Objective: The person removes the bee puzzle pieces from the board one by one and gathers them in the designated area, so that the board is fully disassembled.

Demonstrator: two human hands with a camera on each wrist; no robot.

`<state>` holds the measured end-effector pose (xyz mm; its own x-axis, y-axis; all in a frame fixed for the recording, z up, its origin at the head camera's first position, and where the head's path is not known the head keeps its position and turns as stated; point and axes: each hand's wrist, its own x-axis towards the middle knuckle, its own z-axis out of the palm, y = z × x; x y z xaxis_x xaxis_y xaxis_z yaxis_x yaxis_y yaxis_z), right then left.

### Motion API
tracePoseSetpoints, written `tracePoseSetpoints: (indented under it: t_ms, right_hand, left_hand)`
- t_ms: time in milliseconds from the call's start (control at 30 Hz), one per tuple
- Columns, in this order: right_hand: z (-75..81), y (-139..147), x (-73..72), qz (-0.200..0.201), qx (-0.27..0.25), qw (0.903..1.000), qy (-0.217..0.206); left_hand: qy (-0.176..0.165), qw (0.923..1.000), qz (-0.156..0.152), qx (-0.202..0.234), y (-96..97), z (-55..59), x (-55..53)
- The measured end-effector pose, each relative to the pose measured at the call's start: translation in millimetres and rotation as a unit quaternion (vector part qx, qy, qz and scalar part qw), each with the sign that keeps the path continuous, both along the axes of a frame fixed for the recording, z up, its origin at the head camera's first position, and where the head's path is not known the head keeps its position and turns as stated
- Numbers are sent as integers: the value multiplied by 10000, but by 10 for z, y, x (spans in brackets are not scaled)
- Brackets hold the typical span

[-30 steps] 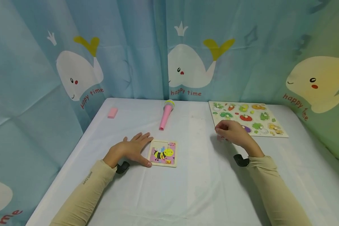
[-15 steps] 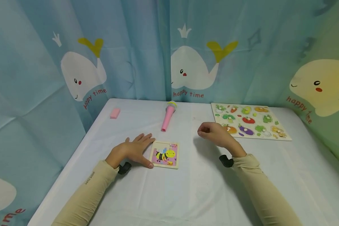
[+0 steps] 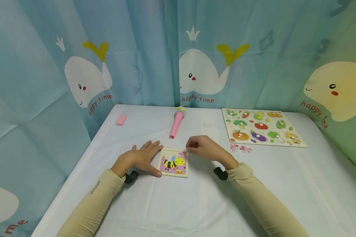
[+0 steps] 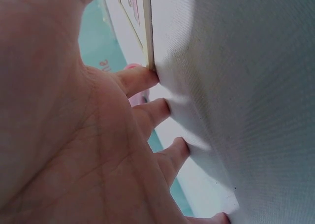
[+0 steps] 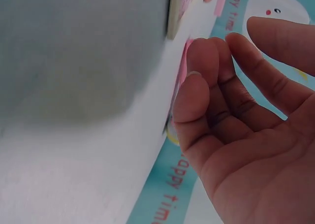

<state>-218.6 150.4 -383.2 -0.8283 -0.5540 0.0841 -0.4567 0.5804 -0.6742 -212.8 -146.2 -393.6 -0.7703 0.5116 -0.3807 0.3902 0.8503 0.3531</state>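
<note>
My left hand [image 3: 140,159] has its fingers spread on the white tablecloth, thumb and index finger at the left edge of a small square bee jigsaw puzzle [image 3: 173,163]. In the left wrist view a fingertip [image 4: 147,79] meets the corner of its wooden frame [image 4: 147,29]. The puzzle's upper left shows bare wood. At its upper right corner hovers my right hand [image 3: 207,148], fingers loosely bent; the right wrist view shows nothing between thumb and fingertips. Two loose pink jigsaw pieces [image 3: 245,149] lie to the right, below a vegetable peg puzzle board [image 3: 296,144].
Behind the bee puzzle lies a pink toy microphone [image 3: 176,125]. A pink block [image 3: 121,119] sits near the table's back left corner. Blue whale-print curtains [image 3: 154,56] hang round the back and sides of the table.
My right hand has moved left from the vegetable board to the bee puzzle's corner, leaving the two pink pieces in view. My left hand has stayed at the puzzle's left edge.
</note>
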Motion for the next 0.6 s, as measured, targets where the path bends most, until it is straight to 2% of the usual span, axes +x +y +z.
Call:
tracePoseSetpoints:
  t_ms: [200, 600]
  right_hand:
    - [-31, -143, -2, 167, 111, 9997, -170]
    - [-101, -276, -8, 509, 369, 9980, -63]
  left_hand:
    - [14, 9999, 17, -98, 6, -2, 9]
    - [50, 10000, 2, -85, 16, -7, -6]
